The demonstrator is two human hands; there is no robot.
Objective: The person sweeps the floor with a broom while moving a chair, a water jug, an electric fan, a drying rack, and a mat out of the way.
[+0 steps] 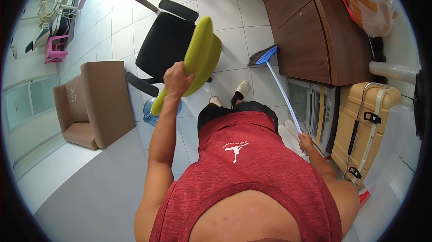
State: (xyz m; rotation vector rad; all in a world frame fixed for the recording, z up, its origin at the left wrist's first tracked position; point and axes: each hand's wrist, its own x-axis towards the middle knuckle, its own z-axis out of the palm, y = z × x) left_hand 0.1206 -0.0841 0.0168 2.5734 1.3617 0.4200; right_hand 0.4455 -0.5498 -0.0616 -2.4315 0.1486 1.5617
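Blue-headed broom [282, 93] slants right of centre, right hand [306, 142] gripping it, left hand [177, 80] clamped on a lime-green curved panel [203, 57] upper middle, so probably a holding step needing steady grips next

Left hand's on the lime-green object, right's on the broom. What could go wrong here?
1. The lime-green object, held by the left hand alone near one edge, might twist or slip.
2. It overlaps the black chair in view; if it swings, it may bump it.
3. The head of the broom, in the right hand, sits close by the wooden cabinet and could scrape it.
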